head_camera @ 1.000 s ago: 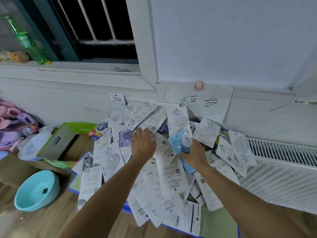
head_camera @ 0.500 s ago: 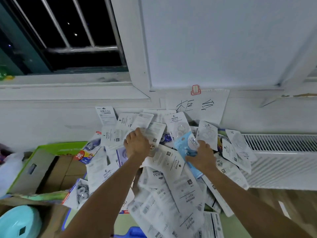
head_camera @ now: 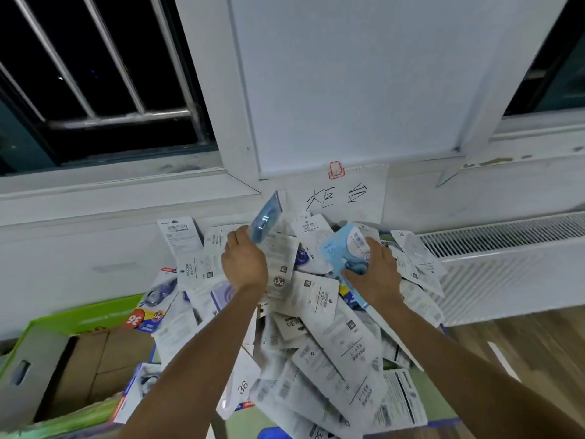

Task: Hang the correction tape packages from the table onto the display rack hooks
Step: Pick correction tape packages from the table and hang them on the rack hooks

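A heap of correction tape packages (head_camera: 319,337), mostly white cards lying face down, covers the table against the wall. My left hand (head_camera: 245,259) holds a blue package (head_camera: 266,218) lifted edge-up above the heap's far side. My right hand (head_camera: 375,274) grips a stack of light blue packages (head_camera: 343,248) over the right part of the heap. No display rack or hooks appear in the view.
A green cardboard box (head_camera: 63,359) stands open at the lower left. A white radiator (head_camera: 512,267) runs along the wall at right. A paper sign (head_camera: 342,198) with handwriting is clipped to the wall under the window frame. Wooden floor shows at far right.
My left hand has lifted a blue package out of the heap, where before it only reached in. The right hand still holds its light blue packages. The view has tilted upward.
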